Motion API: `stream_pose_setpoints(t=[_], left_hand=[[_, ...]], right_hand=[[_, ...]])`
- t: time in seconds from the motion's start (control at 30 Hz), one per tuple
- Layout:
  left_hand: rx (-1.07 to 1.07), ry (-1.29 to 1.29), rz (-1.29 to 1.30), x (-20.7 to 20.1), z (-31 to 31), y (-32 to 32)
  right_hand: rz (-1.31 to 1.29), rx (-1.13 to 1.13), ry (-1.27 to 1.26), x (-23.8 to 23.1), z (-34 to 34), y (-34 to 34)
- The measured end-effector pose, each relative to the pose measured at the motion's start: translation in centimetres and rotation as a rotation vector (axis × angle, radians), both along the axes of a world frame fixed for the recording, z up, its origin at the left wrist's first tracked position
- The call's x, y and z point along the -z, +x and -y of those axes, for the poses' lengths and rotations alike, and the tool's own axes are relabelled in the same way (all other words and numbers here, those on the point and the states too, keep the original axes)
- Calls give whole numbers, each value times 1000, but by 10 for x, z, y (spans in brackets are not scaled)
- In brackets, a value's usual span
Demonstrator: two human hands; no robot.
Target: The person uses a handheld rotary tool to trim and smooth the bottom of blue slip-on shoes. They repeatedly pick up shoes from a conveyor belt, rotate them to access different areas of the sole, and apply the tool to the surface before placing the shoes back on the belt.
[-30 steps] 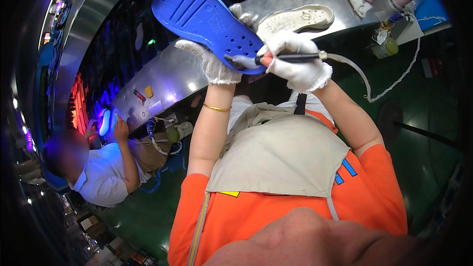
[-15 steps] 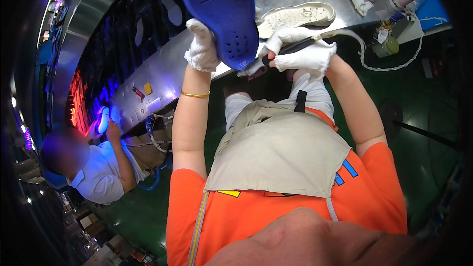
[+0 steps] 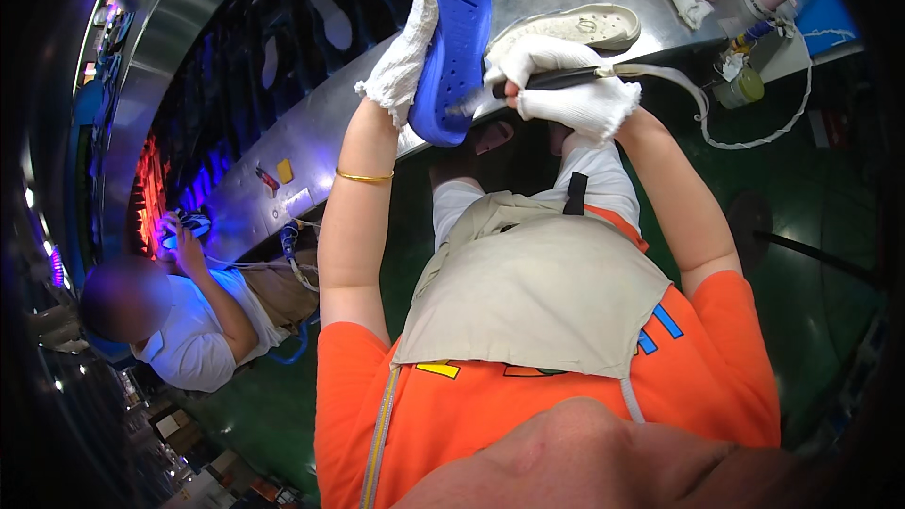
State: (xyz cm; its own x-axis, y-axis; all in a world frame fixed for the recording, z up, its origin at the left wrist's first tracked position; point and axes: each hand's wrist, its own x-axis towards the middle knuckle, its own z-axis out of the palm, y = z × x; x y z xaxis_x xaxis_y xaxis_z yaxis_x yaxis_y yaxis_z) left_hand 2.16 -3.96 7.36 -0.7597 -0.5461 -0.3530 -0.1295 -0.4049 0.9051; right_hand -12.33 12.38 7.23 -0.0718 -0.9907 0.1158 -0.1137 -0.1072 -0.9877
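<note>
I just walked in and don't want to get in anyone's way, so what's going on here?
A person in white gloves holds a blue sole up in the left hand. Their right hand grips a brush with a black handle, its tip at the sole's near end. Past that hand, a white sole lies on the metal bench. Off to the left, a co-worker handles something too small to make out.

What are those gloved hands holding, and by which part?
The left hand grips the blue shoe sole along its left edge; the right hand holds a brush by its dark handle.
</note>
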Motion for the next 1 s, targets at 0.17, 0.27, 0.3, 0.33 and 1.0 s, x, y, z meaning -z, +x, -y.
stream_pose_setpoints(t=[0.17, 0.27, 0.3, 0.33, 1.0], left_hand=[[60, 32, 46, -6, 4, 2], [30, 19, 59, -7, 4, 0], [27, 2, 59, -10, 3, -1], [20, -14, 58, -12, 1, -2], [-68, 719, -681, 59, -36, 29]], right_hand=[[-66, -59, 20, 11, 4, -5], [-77, -72, -118, 10, 9, -17], [-55, -63, -168, 8, 11, -19], [4, -5, -208, 7, 11, -18], [49, 345, -163, 18, 1, -5]])
